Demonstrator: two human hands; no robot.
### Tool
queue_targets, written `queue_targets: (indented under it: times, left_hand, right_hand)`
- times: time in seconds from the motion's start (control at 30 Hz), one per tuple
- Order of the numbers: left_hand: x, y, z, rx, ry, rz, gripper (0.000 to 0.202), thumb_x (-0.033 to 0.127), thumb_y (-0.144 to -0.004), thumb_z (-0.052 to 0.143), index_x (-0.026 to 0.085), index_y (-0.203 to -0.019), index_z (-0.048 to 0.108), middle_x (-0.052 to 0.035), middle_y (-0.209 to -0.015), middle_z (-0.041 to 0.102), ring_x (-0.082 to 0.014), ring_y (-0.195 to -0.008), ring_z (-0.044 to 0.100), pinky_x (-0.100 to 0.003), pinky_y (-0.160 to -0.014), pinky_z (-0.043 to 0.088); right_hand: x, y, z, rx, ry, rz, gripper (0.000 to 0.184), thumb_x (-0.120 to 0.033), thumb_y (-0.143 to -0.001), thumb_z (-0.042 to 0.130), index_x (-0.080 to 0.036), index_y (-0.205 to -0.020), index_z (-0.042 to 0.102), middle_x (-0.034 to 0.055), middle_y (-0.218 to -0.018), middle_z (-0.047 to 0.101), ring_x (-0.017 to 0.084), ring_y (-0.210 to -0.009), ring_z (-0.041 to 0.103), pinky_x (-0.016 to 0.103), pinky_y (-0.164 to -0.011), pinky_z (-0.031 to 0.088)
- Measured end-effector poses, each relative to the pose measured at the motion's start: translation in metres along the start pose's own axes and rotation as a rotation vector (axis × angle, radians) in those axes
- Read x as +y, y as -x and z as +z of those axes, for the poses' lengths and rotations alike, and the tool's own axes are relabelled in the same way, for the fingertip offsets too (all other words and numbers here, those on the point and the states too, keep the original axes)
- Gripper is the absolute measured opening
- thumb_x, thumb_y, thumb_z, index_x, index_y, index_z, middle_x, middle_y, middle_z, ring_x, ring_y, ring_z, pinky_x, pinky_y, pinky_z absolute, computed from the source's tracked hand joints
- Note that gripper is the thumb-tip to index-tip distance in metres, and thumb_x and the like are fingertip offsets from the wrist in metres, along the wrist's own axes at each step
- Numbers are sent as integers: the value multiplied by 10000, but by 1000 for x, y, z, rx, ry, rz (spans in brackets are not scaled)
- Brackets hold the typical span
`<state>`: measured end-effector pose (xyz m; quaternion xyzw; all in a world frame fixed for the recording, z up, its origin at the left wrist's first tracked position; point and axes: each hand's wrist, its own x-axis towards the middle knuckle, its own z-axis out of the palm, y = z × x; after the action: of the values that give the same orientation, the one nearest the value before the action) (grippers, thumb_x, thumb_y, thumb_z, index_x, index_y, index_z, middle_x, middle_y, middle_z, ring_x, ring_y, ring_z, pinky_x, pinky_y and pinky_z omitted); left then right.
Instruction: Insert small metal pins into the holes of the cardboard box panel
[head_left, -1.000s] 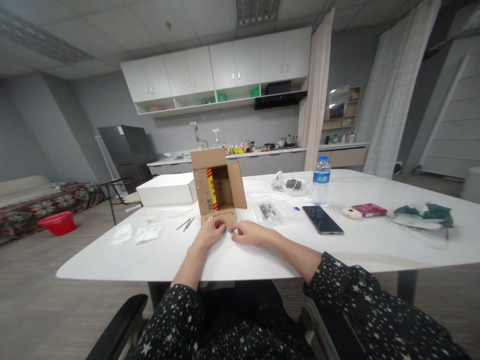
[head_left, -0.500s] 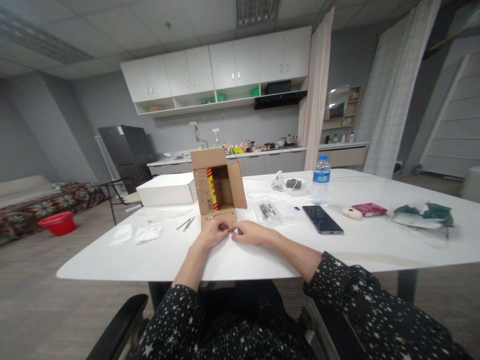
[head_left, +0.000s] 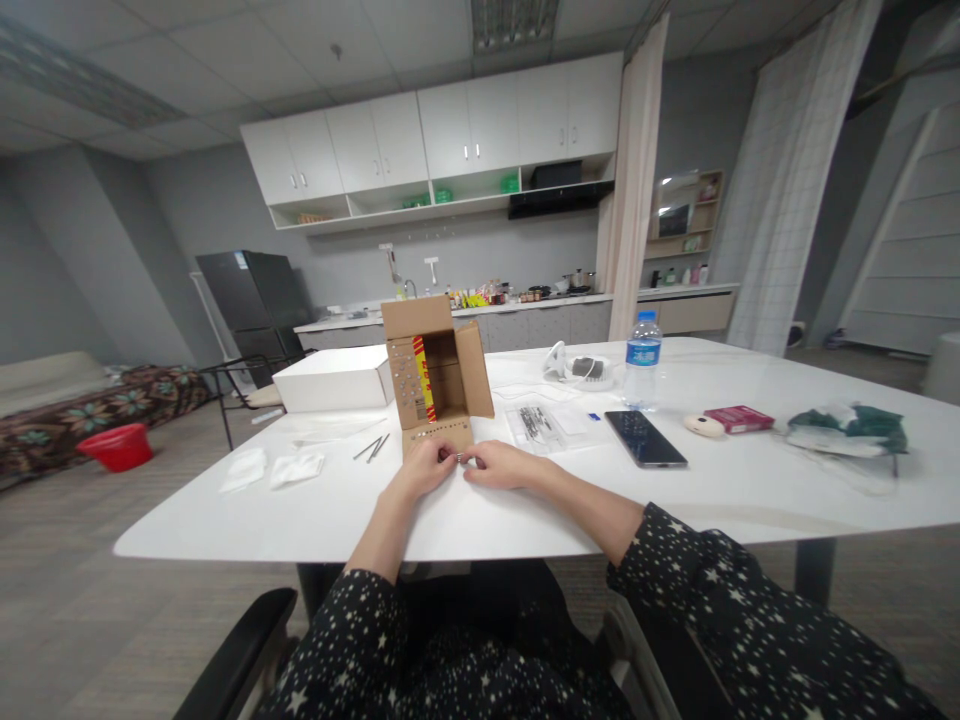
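My left hand [head_left: 426, 468] and my right hand [head_left: 501, 466] meet in front of an open cardboard box [head_left: 409, 400]. Both are closed, with thumbs and fingers pinched around a small shiny metal piece [head_left: 459, 457] between them. It is too small to identify. Tiny shiny pieces dot the box's left flap and line its front flap [head_left: 439, 433], which lies just behind my hands. A yellow and red tape strip [head_left: 424, 378] runs down the box. Left of my left hand lie slim metal tools that look like tweezers [head_left: 373, 448].
On the white table [head_left: 247, 520] are a white box [head_left: 330, 380], tissues [head_left: 297, 469], a clear plastic case [head_left: 536, 428], a phone [head_left: 645, 438], a water bottle [head_left: 643, 365], a maroon pack [head_left: 739, 419] and a crumpled green and white packet [head_left: 847, 430].
The small metal piece between my fingertips has turned slightly and shows more clearly. My hands have hardly moved, and the things on the table stay put.
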<state>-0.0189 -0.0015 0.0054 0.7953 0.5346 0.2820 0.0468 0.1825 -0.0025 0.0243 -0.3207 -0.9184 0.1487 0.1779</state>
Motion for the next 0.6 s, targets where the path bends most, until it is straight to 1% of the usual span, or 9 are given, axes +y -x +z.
queue_targets:
  times: [0.07, 0.27, 0.47, 0.6]
  left_hand:
    - [2, 0, -1, -3, -8, 3, 185, 270, -798, 537, 170, -786, 693, -46, -773, 704, -177, -724, 615, -290, -685, 428]
    - [8, 2, -4, 3, -16, -1, 214, 369, -794, 585, 183, -782, 690, -46, -777, 708, -193, -727, 623, -301, -682, 432]
    - [6, 2, -3, 2, -3, -5, 190, 341, -789, 584, 179, -759, 679, -44, -748, 701, -189, -707, 607, -304, -667, 430]
    - [3, 1, 0, 12, 8, -18, 173, 311, -804, 568, 175, -764, 667, -44, -754, 690, -188, -726, 597, -310, -694, 433]
  right_hand:
    - [0, 0, 0, 0, 0, 2, 381, -283, -810, 552, -149, -1148, 666, 53, -802, 683, 159, -678, 568, 240, -607, 363]
    - [1, 0, 0, 1, 12, 4, 375, -280, -818, 555, -157, -1154, 667, 55, -822, 692, 161, -696, 583, 238, -607, 368]
    - [-2, 1, -2, -3, 9, -6, 378, -275, -812, 550, -158, -1151, 671, 55, -821, 694, 167, -707, 590, 239, -609, 373]
    - [-1, 1, -1, 4, 7, -12, 375, -286, -808, 545, -160, -1138, 671, 51, -816, 690, 171, -717, 591, 240, -614, 376]
